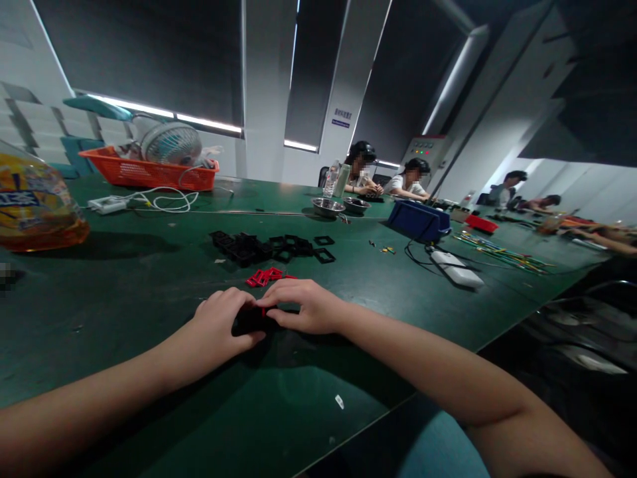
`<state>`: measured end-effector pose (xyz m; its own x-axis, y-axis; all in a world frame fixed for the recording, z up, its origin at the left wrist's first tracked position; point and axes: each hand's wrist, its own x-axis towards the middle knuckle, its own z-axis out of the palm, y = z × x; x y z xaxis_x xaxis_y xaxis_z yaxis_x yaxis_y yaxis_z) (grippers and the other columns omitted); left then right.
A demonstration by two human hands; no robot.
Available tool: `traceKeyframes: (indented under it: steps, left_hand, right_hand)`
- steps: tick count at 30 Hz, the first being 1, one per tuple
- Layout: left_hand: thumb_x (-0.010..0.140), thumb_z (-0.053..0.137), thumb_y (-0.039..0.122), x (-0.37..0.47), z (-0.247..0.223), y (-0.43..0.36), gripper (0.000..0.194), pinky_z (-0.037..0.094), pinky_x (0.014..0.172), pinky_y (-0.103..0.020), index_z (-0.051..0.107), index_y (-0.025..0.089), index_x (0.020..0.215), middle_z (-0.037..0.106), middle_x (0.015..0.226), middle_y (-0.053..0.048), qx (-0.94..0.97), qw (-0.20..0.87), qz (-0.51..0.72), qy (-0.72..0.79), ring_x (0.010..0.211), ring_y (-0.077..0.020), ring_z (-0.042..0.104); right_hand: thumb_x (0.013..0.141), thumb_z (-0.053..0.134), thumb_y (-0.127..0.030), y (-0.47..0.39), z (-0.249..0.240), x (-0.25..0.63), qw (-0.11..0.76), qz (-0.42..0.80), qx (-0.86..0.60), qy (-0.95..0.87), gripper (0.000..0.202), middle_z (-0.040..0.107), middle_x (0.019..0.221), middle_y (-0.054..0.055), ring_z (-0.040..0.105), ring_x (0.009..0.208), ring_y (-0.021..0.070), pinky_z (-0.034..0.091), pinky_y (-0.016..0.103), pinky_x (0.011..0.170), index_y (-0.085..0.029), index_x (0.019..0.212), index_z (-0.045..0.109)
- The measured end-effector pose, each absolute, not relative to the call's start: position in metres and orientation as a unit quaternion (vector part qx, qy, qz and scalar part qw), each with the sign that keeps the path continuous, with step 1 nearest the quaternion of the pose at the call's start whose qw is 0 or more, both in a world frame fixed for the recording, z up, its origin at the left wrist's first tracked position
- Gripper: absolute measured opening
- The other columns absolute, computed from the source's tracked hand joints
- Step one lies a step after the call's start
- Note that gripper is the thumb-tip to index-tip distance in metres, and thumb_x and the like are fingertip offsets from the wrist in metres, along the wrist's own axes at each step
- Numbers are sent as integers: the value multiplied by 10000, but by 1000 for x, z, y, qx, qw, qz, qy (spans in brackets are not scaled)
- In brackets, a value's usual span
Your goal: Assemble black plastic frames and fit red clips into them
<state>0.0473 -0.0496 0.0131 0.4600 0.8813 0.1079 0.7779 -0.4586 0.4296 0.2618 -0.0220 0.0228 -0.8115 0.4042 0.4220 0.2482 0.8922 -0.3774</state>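
Low over the table, my left hand (219, 325) curls its thumb and fingers around a dark black part (249, 321). My right hand (306, 305) meets it from the other side, thumb and fingertips closed at the same part, where a small bit of red (264, 311) shows. The fingers and shadow hide most of the part's shape. Just beyond my hands lies a small pile of red plastic frames (263, 277). Farther back, several black square frames (293, 247) are spread beside a heap of black pieces (239, 247).
On the green table (164, 279) stand a bottle of orange liquid (37, 206), an orange basket (149, 174) with a fan (172, 143), metal bowls (328, 208) and a blue bin (419, 220). A white power bank (456, 268) lies right. Other people sit at the far side.
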Motion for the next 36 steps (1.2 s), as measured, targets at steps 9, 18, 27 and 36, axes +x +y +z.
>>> traceKeyframes:
  steps: [9, 18, 27, 36]
  left_hand:
    - [739, 623, 433, 45, 4, -46, 339, 500, 851, -455, 662, 213, 994, 690, 1025, -103, 839, 158, 188, 485, 985, -326, 627]
    - [692, 576, 488, 47, 3, -44, 442, 475, 867, -489, 658, 179, 998, 674, 1046, -131, 830, 178, 179, 497, 1008, -357, 604]
    - [679, 574, 484, 46, 0, -42, 439, 479, 844, -485, 663, 185, 989, 678, 1032, -127, 830, 172, 190, 496, 989, -359, 613]
    - [681, 572, 509, 46, -1, -42, 465, 472, 855, -502, 666, 179, 995, 673, 1032, -130, 830, 182, 190, 492, 989, -360, 603]
  right_hand:
    - [935, 564, -203, -22, 21, 263, 240, 159, -190, -939, 203, 723, 1091, 110, 660, 1049, 164, 518, 337, 963, -134, 1092, 672]
    - [932, 554, -180, -21, 21, 262, 258, 152, -159, -941, 219, 723, 1044, 143, 664, 1006, 176, 527, 333, 944, -72, 1077, 678]
    - [935, 556, -181, -23, 22, 262, 251, 154, -169, -941, 217, 719, 1060, 135, 659, 1019, 169, 524, 327, 950, -81, 1086, 674]
    - [936, 557, -183, -22, 22, 262, 243, 149, -176, -942, 202, 715, 1065, 122, 655, 1026, 166, 522, 327, 952, -101, 1082, 670]
